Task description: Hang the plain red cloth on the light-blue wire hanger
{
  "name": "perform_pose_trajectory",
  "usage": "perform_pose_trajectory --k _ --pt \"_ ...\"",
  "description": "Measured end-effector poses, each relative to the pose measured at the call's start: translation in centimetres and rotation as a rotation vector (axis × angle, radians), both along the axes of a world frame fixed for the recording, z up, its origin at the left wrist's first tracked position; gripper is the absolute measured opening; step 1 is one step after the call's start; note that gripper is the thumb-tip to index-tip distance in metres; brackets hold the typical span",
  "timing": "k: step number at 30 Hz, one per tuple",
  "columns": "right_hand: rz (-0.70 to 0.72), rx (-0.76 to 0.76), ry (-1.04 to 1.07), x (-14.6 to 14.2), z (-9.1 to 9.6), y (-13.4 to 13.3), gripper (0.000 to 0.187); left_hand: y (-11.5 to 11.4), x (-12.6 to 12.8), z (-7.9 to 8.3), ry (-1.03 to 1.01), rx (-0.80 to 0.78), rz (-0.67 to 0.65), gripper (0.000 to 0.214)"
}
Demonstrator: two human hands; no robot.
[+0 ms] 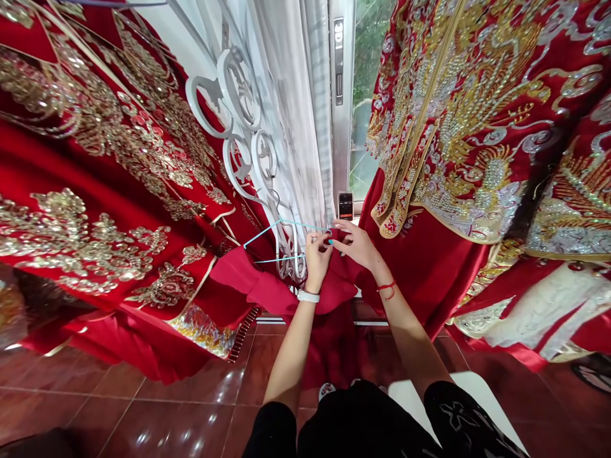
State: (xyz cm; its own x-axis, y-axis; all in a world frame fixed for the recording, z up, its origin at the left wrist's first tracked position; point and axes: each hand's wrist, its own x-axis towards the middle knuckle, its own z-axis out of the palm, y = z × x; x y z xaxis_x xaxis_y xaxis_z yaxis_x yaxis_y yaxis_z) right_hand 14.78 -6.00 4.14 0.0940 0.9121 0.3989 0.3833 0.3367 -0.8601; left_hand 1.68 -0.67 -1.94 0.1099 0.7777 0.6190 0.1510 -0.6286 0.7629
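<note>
A light blue wire hanger point(262, 233) hangs in front of a white scrollwork metal stand, its hook upward. Below it hangs a plain red dress point(277, 291) with wide ruffles at the top. My left hand point(317, 259) is at the hanger's right end, with thumb and fingertips pinched together on a bit of the dress's red cloth. Facing it from the right, my right hand point(357, 247) bends thumb and index finger in to the same spot, its other fingers loosely curled. The small piece between the fingertips is mostly hidden.
Red gowns with beading point(157, 152) hang on the left, and gold-embroidered red garments point(458, 127) on the right. Behind are the scrollwork stand point(255, 152), a white curtain point(298, 127) and a window. A phone point(345, 206) leans upright by the window; a white stool point(482, 397) stands beside me.
</note>
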Motion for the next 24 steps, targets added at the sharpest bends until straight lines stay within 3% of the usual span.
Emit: perform_pose_trajectory --k 4,10,14,17,20,22,24 --pt "-0.026 -0.043 -0.04 1.1 -1.9 0.5 0.045 0.2 -0.8 -0.2 0.111 -0.031 -0.061 0.023" --pt "-0.188 0.055 -0.101 -0.7 -3.1 1.3 0.037 -1.2 -3.1 -0.4 0.241 0.029 -0.199 0.036" --pt "-0.24 0.082 -0.121 -1.4 -3.4 1.2 0.037 -2.5 -3.1 -0.8 0.332 0.037 -0.16 0.042" --pt "-0.207 0.139 -0.085 -1.4 -4.5 0.9 0.044 -4.6 -3.1 -2.4 0.343 0.065 -0.089 0.054" --pt "-0.232 0.219 0.076 -0.9 -8.9 -0.5 0.054 -8.9 -4.5 -6.4 0.262 0.033 0.023 0.056" --pt "-0.376 0.21 0.164 -0.4 -13.9 -2.9 0.052 -12.7 -6.2 -10.3 0.174 -0.05 0.128 0.049" --pt "-0.497 0.084 0.184 -0.2 -20.0 -6.8 0.046 -16.5 -8.3 -14.0 0.136 -0.217 0.174 0.04"
